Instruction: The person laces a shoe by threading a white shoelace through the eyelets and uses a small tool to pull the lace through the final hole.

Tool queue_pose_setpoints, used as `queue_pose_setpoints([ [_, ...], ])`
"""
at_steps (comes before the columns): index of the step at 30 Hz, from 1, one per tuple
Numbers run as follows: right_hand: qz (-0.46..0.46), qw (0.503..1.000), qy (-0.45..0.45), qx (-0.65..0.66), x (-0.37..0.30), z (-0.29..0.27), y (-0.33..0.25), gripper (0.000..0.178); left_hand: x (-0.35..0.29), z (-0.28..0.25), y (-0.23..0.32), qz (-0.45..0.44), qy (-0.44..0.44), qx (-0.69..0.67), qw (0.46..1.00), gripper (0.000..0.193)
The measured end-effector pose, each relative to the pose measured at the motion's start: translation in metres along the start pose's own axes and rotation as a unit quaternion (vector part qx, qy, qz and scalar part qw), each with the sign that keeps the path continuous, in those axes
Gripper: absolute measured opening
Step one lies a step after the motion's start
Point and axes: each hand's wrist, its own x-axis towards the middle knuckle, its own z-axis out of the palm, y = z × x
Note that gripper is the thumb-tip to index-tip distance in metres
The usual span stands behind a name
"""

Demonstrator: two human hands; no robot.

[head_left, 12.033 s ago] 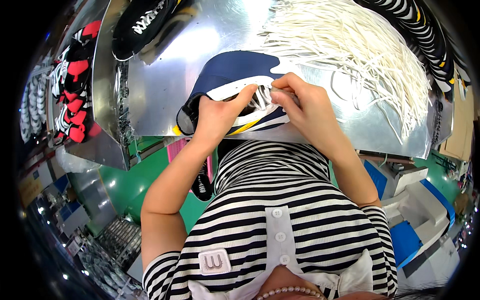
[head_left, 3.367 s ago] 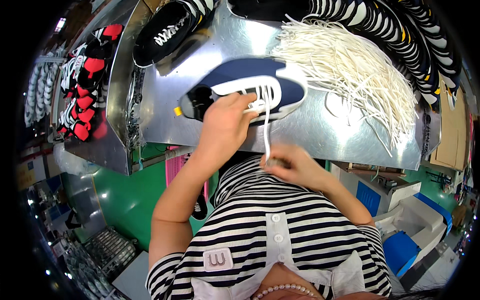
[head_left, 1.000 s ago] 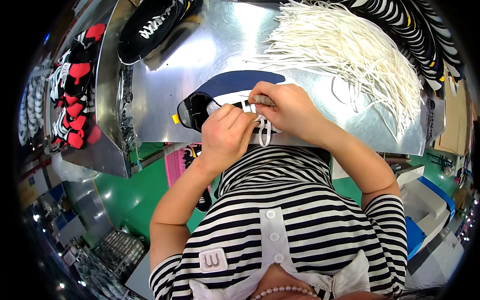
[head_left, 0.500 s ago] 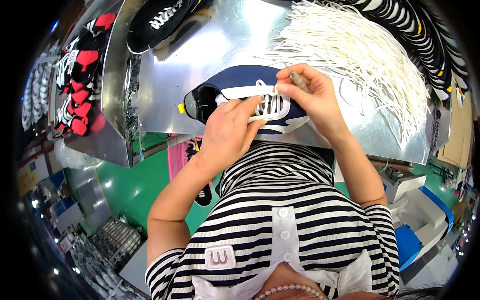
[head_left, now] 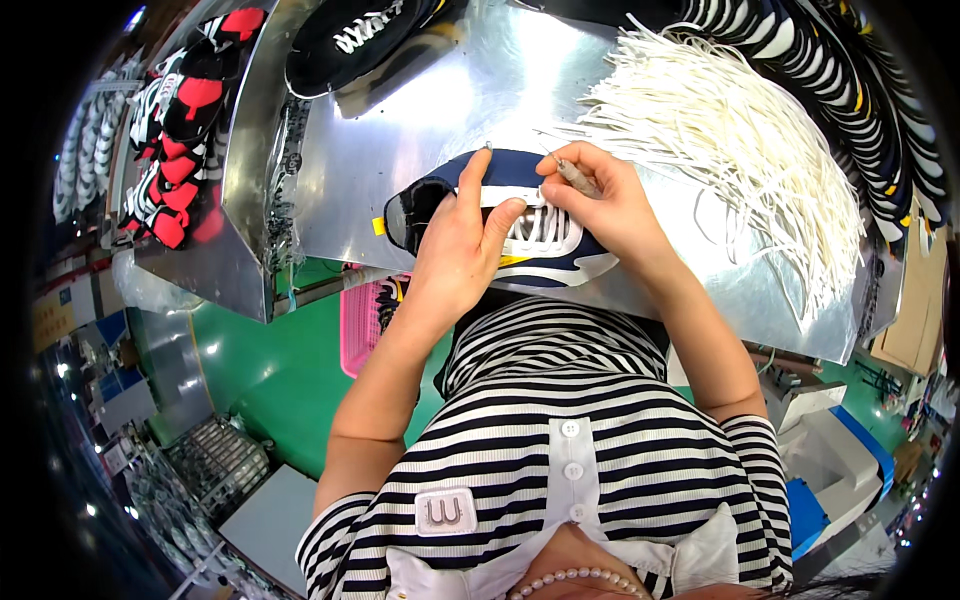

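Note:
A navy shoe upper with white eyelet strips lies on its side on the metal worktop, toe to the right. White laces cross its opening. Over the heel end and collar rests my left hand, index finger and thumb stretched apart, nothing seen gripped in it. My right hand is closed round a small awl-like tool with a wrapped, greyish handle and a thin metal shaft. Its thumb and fingertips are at the upper eyelet strip. Those fingers partly hide the strip, and whether they also pinch a lace I cannot tell.
A large heap of loose white laces covers the right of the metal worktop. Behind it, stacked shoe uppers curve along the edge. A black laced shoe is at the far left. Red-and-black uppers hang beyond the worktop's left wall.
My left hand has let go of the laces and opened, moving up over the upper's edge. The lace loop above the eyelets is gone from sight. My right hand still holds the tool.

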Motion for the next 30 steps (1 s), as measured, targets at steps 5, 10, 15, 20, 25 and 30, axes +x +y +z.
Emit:
queue_pose_setpoints([
  [5,-0.086,0.992,0.062,-0.065,-0.001,0.014,0.008,0.016,0.003,0.014,0.000,-0.029,0.072,0.000,0.997,0.058],
  [10,-0.125,0.985,0.076,-0.093,-0.002,0.015,0.009,0.018,0.003,0.022,-0.002,-0.010,0.138,0.042,0.990,0.048],
  [15,-0.097,0.974,0.081,-0.187,-0.026,0.007,-0.001,0.020,0.002,0.023,-0.001,0.009,0.164,0.048,0.985,0.046],
  [20,-0.108,0.954,0.033,-0.277,-0.032,0.000,-0.004,0.014,0.001,0.023,0.004,0.008,0.162,0.047,0.986,0.047],
  [25,-0.110,0.951,0.030,-0.288,-0.029,0.000,-0.005,0.014,-0.001,0.025,0.000,0.023,0.173,0.050,0.983,0.047],
  [30,-0.129,0.946,0.036,-0.295,-0.027,0.002,-0.001,0.015,-0.003,0.027,0.001,0.031,0.186,0.071,0.979,0.046],
])
